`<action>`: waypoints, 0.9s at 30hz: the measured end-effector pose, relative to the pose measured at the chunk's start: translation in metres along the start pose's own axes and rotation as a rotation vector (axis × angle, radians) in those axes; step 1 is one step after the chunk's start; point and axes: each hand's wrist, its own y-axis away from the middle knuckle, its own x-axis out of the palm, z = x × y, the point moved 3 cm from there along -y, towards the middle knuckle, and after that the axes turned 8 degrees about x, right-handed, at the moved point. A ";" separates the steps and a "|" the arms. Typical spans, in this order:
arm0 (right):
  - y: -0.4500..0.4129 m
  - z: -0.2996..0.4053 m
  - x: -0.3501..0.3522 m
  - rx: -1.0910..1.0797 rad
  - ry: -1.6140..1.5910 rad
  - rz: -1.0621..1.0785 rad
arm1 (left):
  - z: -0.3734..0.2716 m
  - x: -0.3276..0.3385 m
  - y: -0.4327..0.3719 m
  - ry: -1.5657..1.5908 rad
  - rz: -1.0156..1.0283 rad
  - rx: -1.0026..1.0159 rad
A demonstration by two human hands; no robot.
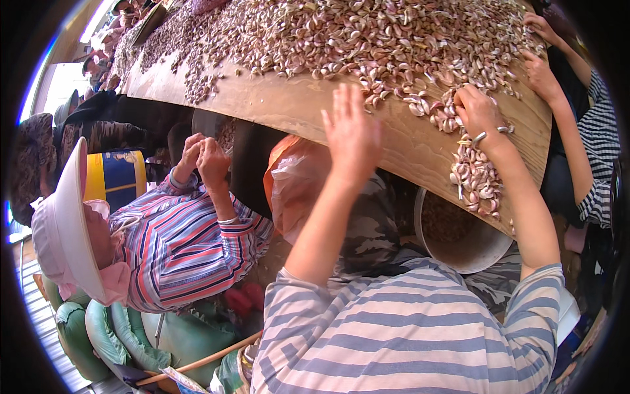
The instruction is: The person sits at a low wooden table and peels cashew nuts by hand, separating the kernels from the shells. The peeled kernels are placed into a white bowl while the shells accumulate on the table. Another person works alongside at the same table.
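Observation:
My left hand is raised by the near edge of a wooden table, fingers extended and slightly blurred, with nothing visible in it. My right hand has its fingers curled down among garlic cloves on the tabletop; whether it grips any is hidden. A metal bracelet is on that wrist. Just below the wrist, a smaller group of garlic cloves reaches towards the table edge. Beyond both hands spreads a thick heap of loose cloves.
A metal pot with dim contents sits partly under the table edge. A plastic-lined orange bag stands below my left forearm. Left, a person in a white hat works with raised hands. Another person's hands reach the table's right side.

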 end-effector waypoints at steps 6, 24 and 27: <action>-0.029 -0.049 -0.010 0.193 -0.122 -0.162 | 0.041 0.027 -0.027 -0.047 0.276 -0.119; 0.017 -0.026 -0.051 0.237 -0.557 -0.018 | -0.116 0.044 0.031 0.309 0.276 0.351; -0.018 -0.023 -0.038 0.207 -0.666 -0.033 | -0.096 0.040 0.003 0.227 0.193 0.255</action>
